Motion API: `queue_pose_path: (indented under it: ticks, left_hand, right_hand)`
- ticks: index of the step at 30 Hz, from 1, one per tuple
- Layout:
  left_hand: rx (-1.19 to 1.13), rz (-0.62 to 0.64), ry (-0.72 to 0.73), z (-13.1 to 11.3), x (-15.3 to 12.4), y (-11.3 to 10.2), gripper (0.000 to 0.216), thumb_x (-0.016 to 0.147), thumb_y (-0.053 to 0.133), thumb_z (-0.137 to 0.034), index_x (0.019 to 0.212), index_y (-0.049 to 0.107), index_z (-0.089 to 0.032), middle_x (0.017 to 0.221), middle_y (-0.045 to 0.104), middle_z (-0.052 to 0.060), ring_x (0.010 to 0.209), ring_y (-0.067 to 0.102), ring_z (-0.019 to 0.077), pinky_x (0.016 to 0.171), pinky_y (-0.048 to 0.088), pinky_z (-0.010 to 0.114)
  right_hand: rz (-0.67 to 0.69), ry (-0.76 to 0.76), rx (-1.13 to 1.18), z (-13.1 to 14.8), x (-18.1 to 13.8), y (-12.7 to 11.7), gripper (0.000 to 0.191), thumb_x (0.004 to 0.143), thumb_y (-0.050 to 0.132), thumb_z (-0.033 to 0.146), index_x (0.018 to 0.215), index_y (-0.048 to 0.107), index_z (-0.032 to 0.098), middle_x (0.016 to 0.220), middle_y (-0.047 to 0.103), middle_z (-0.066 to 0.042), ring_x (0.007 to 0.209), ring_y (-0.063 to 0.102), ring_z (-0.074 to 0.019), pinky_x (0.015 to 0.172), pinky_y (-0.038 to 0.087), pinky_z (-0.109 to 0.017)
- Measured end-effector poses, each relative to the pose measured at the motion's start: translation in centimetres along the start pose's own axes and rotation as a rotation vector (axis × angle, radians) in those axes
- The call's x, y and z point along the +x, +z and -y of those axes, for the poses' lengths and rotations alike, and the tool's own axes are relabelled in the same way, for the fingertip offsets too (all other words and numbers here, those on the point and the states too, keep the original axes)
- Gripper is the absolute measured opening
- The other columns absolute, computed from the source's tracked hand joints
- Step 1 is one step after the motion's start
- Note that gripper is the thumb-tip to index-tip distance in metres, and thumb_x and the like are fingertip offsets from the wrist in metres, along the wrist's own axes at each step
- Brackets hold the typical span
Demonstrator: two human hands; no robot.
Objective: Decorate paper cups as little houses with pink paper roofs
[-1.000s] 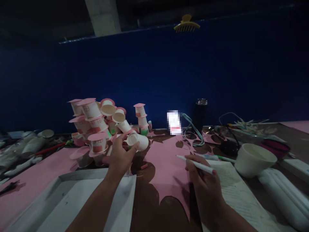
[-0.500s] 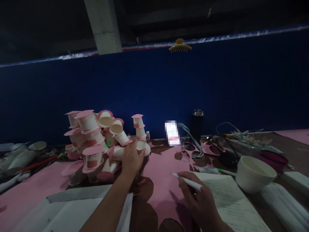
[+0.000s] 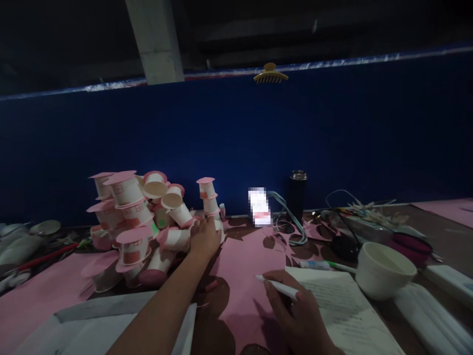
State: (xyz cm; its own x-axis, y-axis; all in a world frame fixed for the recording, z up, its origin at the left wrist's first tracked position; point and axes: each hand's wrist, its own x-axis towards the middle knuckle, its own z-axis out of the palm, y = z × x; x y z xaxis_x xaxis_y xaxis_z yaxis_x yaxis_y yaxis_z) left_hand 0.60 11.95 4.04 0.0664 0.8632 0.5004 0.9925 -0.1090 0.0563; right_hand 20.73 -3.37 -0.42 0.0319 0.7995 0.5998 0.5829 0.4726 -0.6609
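The left hand (image 3: 205, 236) has moved back among the decorated paper cups (image 3: 177, 240), toward the bench's (image 3: 210, 333) back edge.
Its fingers curl beside a plain white paper cup (image 3: 220, 230); whether they grip it cannot be told. The right hand (image 3: 300, 315) is clamped on a white marker (image 3: 280, 287) over pink paper (image 3: 242, 256).

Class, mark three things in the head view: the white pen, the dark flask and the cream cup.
White pen (image 3: 287, 289): head view, on its barrel.
Dark flask (image 3: 297, 198): head view, on its body.
Cream cup (image 3: 381, 279): head view, on its outer wall.
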Motion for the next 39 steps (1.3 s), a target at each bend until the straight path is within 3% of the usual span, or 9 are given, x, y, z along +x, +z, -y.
queue_pose_path:
  ticks: [9,15,18,21,23,26,30,36,39]
  left_hand:
    - [0.030,-0.024,0.046,0.5,-0.3,0.2,0.036,0.080,0.055,-0.029,0.111,0.058,-0.010,0.099,0.067,0.017,0.098,0.057,0.0322,0.088,0.039,0.043]
    - [0.003,-0.095,0.121,-0.1,-1.6,-2.9,0.043,0.084,0.053,-0.032,0.123,0.052,-0.014,0.125,0.055,0.015,0.111,0.049,0.0314,0.095,0.037,0.044]
    - [-0.024,-0.115,0.200,-0.4,-3.4,-4.7,0.028,0.088,0.045,-0.027,0.109,0.060,-0.016,0.108,0.062,0.013,0.104,0.052,0.0297,0.094,0.036,0.044]
    - [-0.106,0.043,0.189,-0.6,-5.6,-5.5,0.022,0.088,0.044,-0.025,0.091,0.065,-0.019,0.093,0.065,0.009,0.092,0.056,0.0263,0.085,0.039,0.040]
    - [-0.194,0.164,0.161,-0.8,-6.9,-5.2,0.022,0.088,0.046,-0.025,0.090,0.067,-0.020,0.092,0.067,0.008,0.091,0.058,0.0243,0.084,0.040,0.037]
    - [-0.278,0.215,0.080,-0.8,-8.3,-3.8,0.024,0.089,0.044,-0.026,0.095,0.066,-0.019,0.098,0.067,0.008,0.095,0.059,0.0235,0.085,0.041,0.036]
    - [-0.256,0.130,0.071,0.6,-9.1,-1.8,0.028,0.091,0.038,-0.022,0.099,0.064,-0.019,0.100,0.067,0.007,0.098,0.058,0.0219,0.089,0.039,0.034]
    - [-0.093,0.009,0.040,3.6,-8.6,-0.6,0.027,0.091,0.038,-0.022,0.093,0.064,-0.018,0.092,0.068,0.008,0.091,0.060,0.0240,0.084,0.041,0.036]
    - [-0.090,0.008,0.023,4.0,-8.3,-0.5,0.027,0.091,0.038,-0.020,0.097,0.064,-0.017,0.098,0.068,0.009,0.096,0.060,0.0234,0.087,0.040,0.035]
  right_hand:
    - [0.012,0.023,-0.017,0.0,-0.1,0.0,0.016,0.090,0.049,0.031,0.094,0.063,0.024,0.089,0.070,-0.002,0.081,0.067,-0.0178,0.073,0.050,-0.025]
    - [0.021,0.060,-0.016,0.2,-0.1,-0.1,0.018,0.090,0.048,0.033,0.095,0.063,0.024,0.088,0.071,-0.002,0.080,0.067,-0.0181,0.072,0.051,-0.026]
    - [0.014,0.050,-0.008,0.1,-0.1,-0.1,0.019,0.090,0.049,0.033,0.095,0.064,0.023,0.089,0.071,-0.003,0.080,0.067,-0.0180,0.072,0.051,-0.026]
    - [-0.024,0.040,0.001,0.0,0.1,-0.4,0.019,0.090,0.050,0.034,0.095,0.064,0.023,0.090,0.071,-0.003,0.081,0.067,-0.0177,0.073,0.051,-0.024]
    - [-0.063,0.065,0.010,-0.1,0.3,-0.7,0.019,0.090,0.050,0.035,0.095,0.064,0.022,0.087,0.071,-0.003,0.078,0.067,-0.0171,0.072,0.051,-0.023]
    - [-0.146,0.104,0.031,0.0,0.7,-1.2,0.022,0.090,0.050,0.038,0.096,0.064,0.021,0.076,0.068,-0.002,0.067,0.065,-0.0161,0.066,0.051,-0.023]
    - [-0.229,0.109,0.032,0.1,0.9,-1.5,0.023,0.091,0.049,0.038,0.093,0.064,0.021,0.067,0.065,0.000,0.061,0.061,-0.0149,0.061,0.049,-0.023]
    - [-0.226,0.133,0.019,-0.1,0.6,-1.3,0.022,0.090,0.050,0.038,0.095,0.064,0.021,0.067,0.065,0.001,0.060,0.062,-0.0142,0.061,0.049,-0.022]
    - [-0.240,0.124,0.026,-0.8,0.2,-0.9,0.023,0.089,0.052,0.037,0.103,0.063,0.022,0.082,0.069,-0.003,0.072,0.066,-0.0169,0.066,0.051,-0.024]
